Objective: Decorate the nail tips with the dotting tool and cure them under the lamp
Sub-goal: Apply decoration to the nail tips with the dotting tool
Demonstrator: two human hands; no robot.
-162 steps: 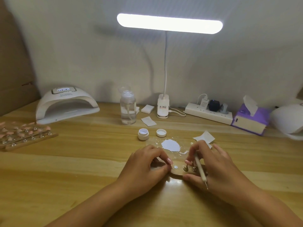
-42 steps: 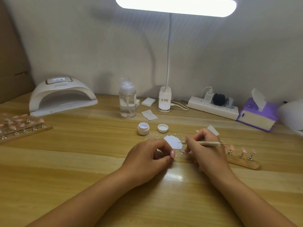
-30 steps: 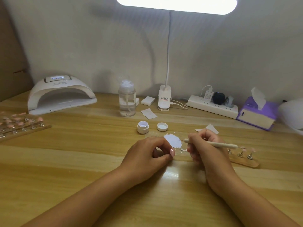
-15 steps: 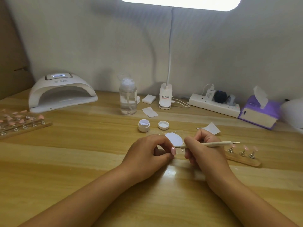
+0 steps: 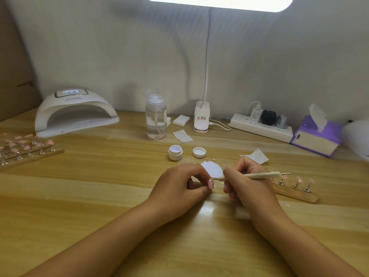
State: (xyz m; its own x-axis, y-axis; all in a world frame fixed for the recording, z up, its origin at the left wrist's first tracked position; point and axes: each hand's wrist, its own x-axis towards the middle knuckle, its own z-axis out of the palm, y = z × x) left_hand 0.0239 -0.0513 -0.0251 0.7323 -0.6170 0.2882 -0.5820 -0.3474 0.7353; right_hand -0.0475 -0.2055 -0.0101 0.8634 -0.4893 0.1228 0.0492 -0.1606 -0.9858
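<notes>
My left hand (image 5: pixel 179 188) rests on the table with thumb and forefinger pinched on a small nail tip that the fingers mostly hide. My right hand (image 5: pixel 245 186) grips the cream dotting tool (image 5: pixel 259 175) like a pen, lying almost level. Its left point touches the spot at my left fingertips. Just behind the hands lies a white gel patch (image 5: pixel 212 168). A small wooden holder (image 5: pixel 295 193) with three pink nail tips (image 5: pixel 299 179) on stands sits right of my right hand. The white curing lamp (image 5: pixel 73 112) stands at the back left.
An open white jar (image 5: pixel 175 152) and its lid (image 5: pixel 199 152) sit behind the gel patch. Further back are a pump bottle (image 5: pixel 155 120), desk lamp base (image 5: pixel 201 116), power strip (image 5: pixel 259 127) and purple tissue box (image 5: pixel 315 136). A rack of pink nail tips (image 5: pixel 26 148) lies far left.
The wooden holder went from between my hands to the right. The tool's point moved from the white gel patch to my left fingertips. My left hand stayed put.
</notes>
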